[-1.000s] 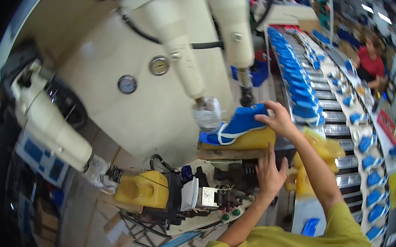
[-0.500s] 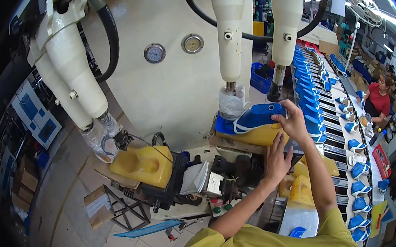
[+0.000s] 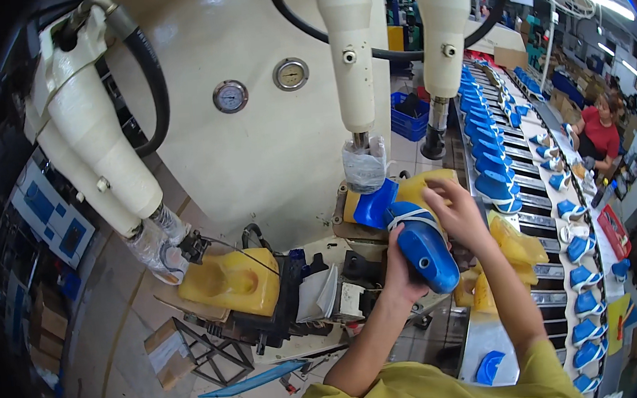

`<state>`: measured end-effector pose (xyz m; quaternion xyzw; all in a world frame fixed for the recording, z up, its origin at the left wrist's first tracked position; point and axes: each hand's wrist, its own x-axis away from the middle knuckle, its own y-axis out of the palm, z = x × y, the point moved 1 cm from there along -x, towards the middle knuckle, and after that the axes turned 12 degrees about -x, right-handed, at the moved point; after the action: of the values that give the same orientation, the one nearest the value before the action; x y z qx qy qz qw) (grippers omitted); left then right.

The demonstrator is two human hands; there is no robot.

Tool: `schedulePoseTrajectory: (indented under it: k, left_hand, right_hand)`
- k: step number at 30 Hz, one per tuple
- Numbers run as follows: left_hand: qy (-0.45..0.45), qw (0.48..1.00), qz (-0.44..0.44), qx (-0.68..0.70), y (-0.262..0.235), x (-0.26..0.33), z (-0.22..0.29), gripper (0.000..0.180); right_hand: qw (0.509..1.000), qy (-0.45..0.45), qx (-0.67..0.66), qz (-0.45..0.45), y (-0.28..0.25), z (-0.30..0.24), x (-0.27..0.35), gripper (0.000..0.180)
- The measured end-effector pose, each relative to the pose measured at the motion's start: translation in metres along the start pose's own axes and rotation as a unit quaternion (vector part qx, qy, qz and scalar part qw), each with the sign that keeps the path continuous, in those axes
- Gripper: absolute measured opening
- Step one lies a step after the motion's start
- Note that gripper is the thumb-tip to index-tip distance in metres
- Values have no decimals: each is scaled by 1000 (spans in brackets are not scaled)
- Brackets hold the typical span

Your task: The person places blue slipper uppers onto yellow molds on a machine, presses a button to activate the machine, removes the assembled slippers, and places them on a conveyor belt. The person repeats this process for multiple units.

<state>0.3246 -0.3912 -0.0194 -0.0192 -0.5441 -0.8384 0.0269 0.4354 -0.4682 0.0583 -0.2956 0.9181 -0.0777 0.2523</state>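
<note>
A blue shoe last (image 3: 426, 254) with white sandal straps round its front lies tilted in my left hand (image 3: 401, 271), its heel end with a round hole toward me. My left fingers are wrapped round its left side and partly hidden beneath it. My right hand (image 3: 462, 217) hovers beside the strapped end, fingers bent and apart, with nothing visible in them. Just beyond, a blue curved pad (image 3: 376, 205) rests on a yellow moulded block (image 3: 425, 186) of the press. Above the pad hangs a plastic-wrapped press head (image 3: 365, 164).
At left, another yellow mould (image 3: 239, 282) sits under a second pair of press cylinders (image 3: 102, 150). Loose yellow blocks (image 3: 513, 254) and a blue curved piece (image 3: 490, 367) lie on my right. Beyond runs a conveyor (image 3: 542, 255) with blue lasts; a co-worker in red (image 3: 601, 132) is past it.
The last has come off the press block toward me and turned, its heel now pointing my way. My left hand has taken hold of it; my right hand has released the heel.
</note>
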Motion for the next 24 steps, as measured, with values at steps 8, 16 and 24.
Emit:
schedulePoseTrajectory:
  k: [8,16,24]
  left_hand:
    - [-96,992,62,-58,6,37,-28,67]
    - [-223,971,-73,38,-34,111,-74,65]
    - [-299,951,-61,-53,-39,112,-76,88]
  right_hand:
    - [938,109,193,-266,69,119,-104,65]
    - [916,-155,353,-113,100,82,-35,51]
    - [897,-244,335,-155,37,42,-4,33]
